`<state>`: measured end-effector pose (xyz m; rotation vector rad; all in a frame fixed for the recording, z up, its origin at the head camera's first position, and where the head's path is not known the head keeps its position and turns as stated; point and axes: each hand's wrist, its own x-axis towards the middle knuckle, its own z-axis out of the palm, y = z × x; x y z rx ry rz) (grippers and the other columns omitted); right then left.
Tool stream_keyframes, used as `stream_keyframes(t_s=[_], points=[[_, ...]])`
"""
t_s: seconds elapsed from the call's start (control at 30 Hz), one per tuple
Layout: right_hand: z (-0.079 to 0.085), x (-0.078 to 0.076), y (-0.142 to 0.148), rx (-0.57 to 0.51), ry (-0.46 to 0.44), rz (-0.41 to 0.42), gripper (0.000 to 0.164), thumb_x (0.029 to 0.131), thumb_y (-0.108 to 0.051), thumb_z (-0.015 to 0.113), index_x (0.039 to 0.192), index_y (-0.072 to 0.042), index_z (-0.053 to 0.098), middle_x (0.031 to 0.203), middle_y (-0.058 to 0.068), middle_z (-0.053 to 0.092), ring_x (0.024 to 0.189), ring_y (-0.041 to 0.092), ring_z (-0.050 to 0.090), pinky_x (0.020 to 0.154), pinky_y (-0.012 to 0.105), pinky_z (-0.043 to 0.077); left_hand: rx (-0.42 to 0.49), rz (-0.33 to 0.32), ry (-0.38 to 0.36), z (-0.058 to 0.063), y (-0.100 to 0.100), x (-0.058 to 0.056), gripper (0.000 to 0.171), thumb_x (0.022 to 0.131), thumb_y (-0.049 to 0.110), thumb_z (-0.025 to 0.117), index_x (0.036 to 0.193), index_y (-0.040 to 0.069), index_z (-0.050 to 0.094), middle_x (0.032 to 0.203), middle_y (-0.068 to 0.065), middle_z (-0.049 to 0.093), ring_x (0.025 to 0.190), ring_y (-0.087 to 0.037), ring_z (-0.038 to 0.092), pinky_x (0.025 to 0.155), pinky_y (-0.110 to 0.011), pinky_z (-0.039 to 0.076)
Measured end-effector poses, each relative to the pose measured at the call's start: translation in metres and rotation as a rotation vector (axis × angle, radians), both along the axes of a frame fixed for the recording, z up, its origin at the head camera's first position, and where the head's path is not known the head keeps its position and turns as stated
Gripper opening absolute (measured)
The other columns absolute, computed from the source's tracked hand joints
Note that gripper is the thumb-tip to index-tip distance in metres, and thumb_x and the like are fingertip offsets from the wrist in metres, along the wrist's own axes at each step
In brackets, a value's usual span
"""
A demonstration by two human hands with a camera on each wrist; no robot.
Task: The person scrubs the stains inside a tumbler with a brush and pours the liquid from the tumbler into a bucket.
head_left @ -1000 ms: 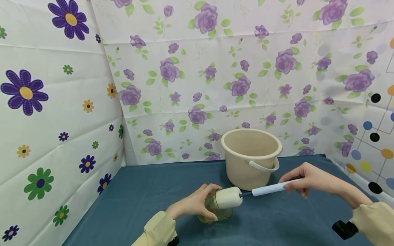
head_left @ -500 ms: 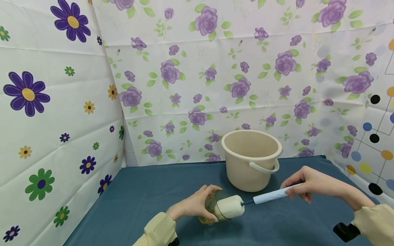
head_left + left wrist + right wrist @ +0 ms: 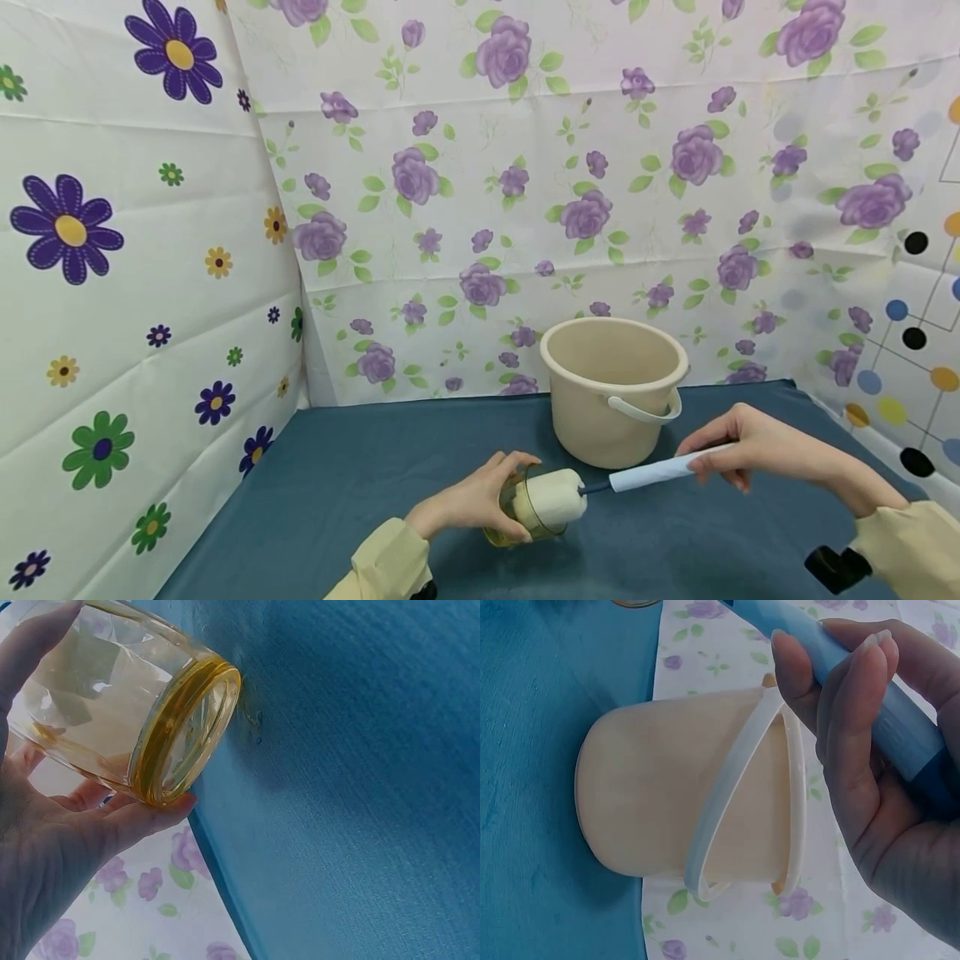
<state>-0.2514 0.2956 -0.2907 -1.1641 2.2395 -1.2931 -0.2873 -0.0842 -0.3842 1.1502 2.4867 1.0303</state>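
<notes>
Two hands (image 3: 474,498) (image 3: 753,442), one glass (image 3: 120,697), one brush (image 3: 647,476), one bucket (image 3: 600,421).

No readable text or labels anywhere here.

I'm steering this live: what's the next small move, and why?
Probably push the sponge slightly deeper with the right hand: its outer end sticks out of the tilted glass, the left hand grips that glass, and the right hand holds the handle.
</notes>
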Motion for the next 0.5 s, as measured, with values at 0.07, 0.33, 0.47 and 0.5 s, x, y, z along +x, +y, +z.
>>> stream_keyframes(t_s=[0.07,0.33,0.47,0.5], points=[[0.0008,-0.0003,-0.0006,-0.007,0.0,-0.002,0.024,0.092,0.002,0.048,0.11,0.001,0.063,0.068,0.012,0.063,0.044,0.021,0.052,0.04,0.035,0.045,0.0,0.001,0.003,-0.0003,0.0,-0.0004,0.077,0.071,0.026,0.079,0.133,0.023,0.034,0.106,0.003,0.036,0.102,-0.015,0.043,0.081,-0.036,0.041],[0.0026,-0.0015,-0.0022,-0.014,0.005,-0.01,0.024,0.092,0.002,0.048,0.112,0.002,0.062,0.071,0.013,0.063,0.045,0.022,0.053,0.041,0.036,0.046,-0.004,0.003,0.016,-0.0016,0.0006,-0.0009,0.077,0.07,0.027,0.079,0.133,0.022,0.035,0.106,0.003,0.037,0.097,-0.015,0.041,0.078,-0.035,0.041],[0.0016,-0.0042,-0.0013,-0.008,0.005,-0.027,0.024,0.092,0.0,0.049,0.112,0.001,0.062,0.07,0.014,0.063,0.046,0.022,0.054,0.042,0.036,0.046,-0.001,0.002,0.016,-0.0021,0.0002,-0.0013,0.076,0.07,0.027,0.079,0.132,0.023,0.035,0.107,0.003,0.036,0.095,-0.015,0.04,0.077,-0.034,0.041],[0.0011,-0.0051,-0.0008,-0.007,0.004,-0.027,0.024,0.092,0.0,0.049,0.112,0.001,0.062,0.071,0.014,0.063,0.046,0.022,0.054,0.042,0.036,0.047,-0.001,0.003,0.019,-0.0023,0.0,-0.0015,0.076,0.07,0.027,0.079,0.132,0.023,0.035,0.107,0.003,0.036,0.094,-0.015,0.04,0.076,-0.034,0.041]])
